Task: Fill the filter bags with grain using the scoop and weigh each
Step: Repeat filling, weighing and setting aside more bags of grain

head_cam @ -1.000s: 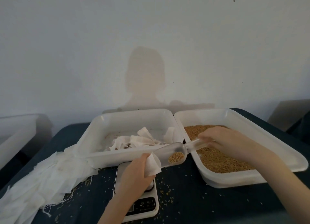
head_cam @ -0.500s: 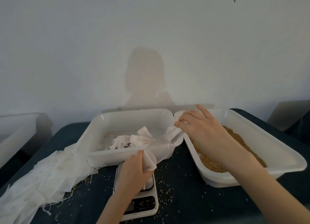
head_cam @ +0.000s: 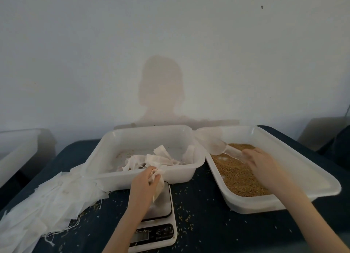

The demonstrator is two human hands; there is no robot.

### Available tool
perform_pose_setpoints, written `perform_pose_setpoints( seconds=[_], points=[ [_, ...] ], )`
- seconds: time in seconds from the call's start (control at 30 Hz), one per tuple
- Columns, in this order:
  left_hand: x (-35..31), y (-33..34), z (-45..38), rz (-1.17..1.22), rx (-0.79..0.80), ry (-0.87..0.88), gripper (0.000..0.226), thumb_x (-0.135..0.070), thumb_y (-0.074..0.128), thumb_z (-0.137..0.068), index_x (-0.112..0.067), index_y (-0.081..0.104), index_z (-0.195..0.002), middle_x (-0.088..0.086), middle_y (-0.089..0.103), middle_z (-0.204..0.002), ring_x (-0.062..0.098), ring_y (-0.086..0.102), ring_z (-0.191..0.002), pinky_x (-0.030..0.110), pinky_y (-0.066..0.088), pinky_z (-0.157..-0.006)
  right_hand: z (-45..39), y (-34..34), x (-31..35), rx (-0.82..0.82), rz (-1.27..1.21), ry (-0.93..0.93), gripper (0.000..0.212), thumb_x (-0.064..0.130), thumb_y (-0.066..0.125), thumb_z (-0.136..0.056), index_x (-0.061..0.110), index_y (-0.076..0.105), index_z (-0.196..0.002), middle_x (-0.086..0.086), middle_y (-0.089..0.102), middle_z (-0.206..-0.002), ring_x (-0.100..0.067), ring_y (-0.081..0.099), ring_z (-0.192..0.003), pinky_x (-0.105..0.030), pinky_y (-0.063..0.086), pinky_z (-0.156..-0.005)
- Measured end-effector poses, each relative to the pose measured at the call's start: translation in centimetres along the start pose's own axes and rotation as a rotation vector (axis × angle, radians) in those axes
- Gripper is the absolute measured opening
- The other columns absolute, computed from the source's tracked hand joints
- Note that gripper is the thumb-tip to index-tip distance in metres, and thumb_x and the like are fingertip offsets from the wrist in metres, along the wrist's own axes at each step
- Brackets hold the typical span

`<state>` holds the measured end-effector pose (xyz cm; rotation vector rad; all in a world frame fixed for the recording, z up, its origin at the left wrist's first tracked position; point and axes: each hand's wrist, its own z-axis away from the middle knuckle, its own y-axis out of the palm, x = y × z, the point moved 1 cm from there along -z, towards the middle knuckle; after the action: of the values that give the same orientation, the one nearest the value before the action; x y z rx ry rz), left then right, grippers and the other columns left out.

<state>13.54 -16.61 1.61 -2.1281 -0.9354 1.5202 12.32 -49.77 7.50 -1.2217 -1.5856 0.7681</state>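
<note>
Over scale (head_cam: 161, 201): left hand (head_cam: 144, 184) pinches filter bag (head_cam: 158, 179); right hand (head_cam: 259, 161) grips scoop (head_cam: 225, 150) above grain (head_cam: 236, 175).

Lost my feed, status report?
Left hand pinches filter bag on scale. Right hand holds scoop over grain tray. Nothing in the way.

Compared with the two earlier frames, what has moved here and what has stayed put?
The right hand carried the scoop from the bag's mouth back to the grain tray, emptied, its mouth now over the grain. The left hand lowered the filter bag onto the scale, still pinching its top. Trays, scale and loose bags stayed put.
</note>
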Motion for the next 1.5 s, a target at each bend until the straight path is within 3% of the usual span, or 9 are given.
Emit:
perform_pose_setpoints(
  seconds=[0.1,0.2,0.33,0.43,0.53,0.63,0.8,1.0,1.5],
  points=[
    [0.8,1.3,-1.8,-0.325,0.297,-0.258,0.027,-0.027,0.049,-0.096,-0.013,0.049,-0.118,0.004,0.059,-0.115,0.017,0.057,-0.105,0.026,0.042,-0.095,0.8,1.0,-1.1,0.077,0.166,0.105,0.027,0.022,0.041,-0.099,0.022,0.053,-0.124,0.007,0.052,-0.097,-0.012,0.058,-0.077,-0.032,0.053,-0.074],
    [2.4,1.2,-1.7,-0.487,0.432,-0.336,0.029,-0.026,0.048,-0.096,-0.012,0.046,-0.122,0.004,0.055,-0.122,0.015,0.054,-0.110,0.024,0.039,-0.096,1.4,2.2,-1.1,0.208,0.338,0.178,0.016,0.022,0.040,-0.099,0.020,0.050,-0.112,0.006,0.050,-0.093,-0.012,0.057,-0.077,-0.027,0.049,-0.069],
    [4.4,1.0,-1.0,-0.444,0.316,-0.220,0.015,-0.024,0.049,-0.095,-0.028,0.039,-0.084,-0.012,0.045,-0.078,0.006,0.045,-0.072,0.018,0.039,-0.073,0.9,2.9,-0.6,0.399,0.394,0.156,0.016,0.027,0.038,-0.100,0.018,0.052,-0.101,0.003,0.055,-0.092,-0.015,0.059,-0.082,-0.028,0.048,-0.072],
    [5.3,0.0,0.3,-0.276,0.228,-0.074,0.018,-0.030,0.053,-0.091,-0.039,0.040,-0.081,-0.018,0.046,-0.075,0.005,0.050,-0.076,0.017,0.038,-0.067,0.6,2.9,0.3,0.484,0.385,0.149,0.031,0.037,0.033,-0.101,0.016,0.053,-0.091,0.003,0.054,-0.082,-0.017,0.060,-0.081,-0.027,0.047,-0.072],
    [6.4,-1.4,1.0,-0.165,0.240,-0.092,0.029,-0.039,0.060,-0.087,-0.039,0.045,-0.112,-0.016,0.054,-0.100,0.007,0.054,-0.096,0.022,0.041,-0.080,1.3,2.9,2.3,0.292,0.352,0.106,0.040,0.049,0.032,-0.100,0.018,0.056,-0.106,0.004,0.056,-0.093,-0.014,0.057,-0.083,-0.026,0.044,-0.069],
    [7.3,-2.8,1.5,0.077,0.137,-0.059,0.031,-0.029,0.063,-0.087,-0.033,0.049,-0.115,-0.018,0.056,-0.106,0.005,0.054,-0.101,0.017,0.041,-0.077,2.6,3.5,6.3,0.025,0.225,-0.095,0.040,0.041,0.043,-0.097,0.027,0.043,-0.134,0.011,0.052,-0.124,-0.004,0.056,-0.102,-0.016,0.046,-0.074],
    [8.1,-3.7,2.8,0.343,-0.018,-0.128,0.026,-0.021,0.050,-0.095,-0.022,0.049,-0.121,-0.009,0.059,-0.111,0.008,0.055,-0.104,0.029,0.044,-0.090,4.4,7.4,11.8,-0.019,-0.056,-0.316,0.025,0.033,0.050,-0.095,0.028,0.059,-0.117,0.016,0.064,-0.095,0.006,0.050,-0.070,-0.005,0.032,-0.054],
    [10.9,-3.3,3.7,0.222,-0.117,-0.268,0.016,-0.016,0.048,-0.096,-0.021,0.061,-0.102,-0.009,0.063,-0.096,0.003,0.056,-0.089,0.019,0.038,-0.075,3.9,14.8,11.5,0.181,-0.202,-0.031,0.011,0.032,0.047,-0.097,0.030,0.057,-0.101,0.013,0.059,-0.075,-0.001,0.057,-0.062,-0.015,0.044,-0.053],
    [11.5,-3.1,4.0,-0.019,0.004,-0.233,0.015,-0.016,0.052,-0.093,-0.028,0.061,-0.092,-0.014,0.063,-0.079,0.001,0.057,-0.070,0.015,0.037,-0.061,3.9,16.8,10.4,0.296,-0.219,0.005,0.013,0.029,0.052,-0.094,0.041,0.053,-0.088,0.016,0.058,-0.074,0.001,0.056,-0.064,-0.012,0.035,-0.051]
  ],
)
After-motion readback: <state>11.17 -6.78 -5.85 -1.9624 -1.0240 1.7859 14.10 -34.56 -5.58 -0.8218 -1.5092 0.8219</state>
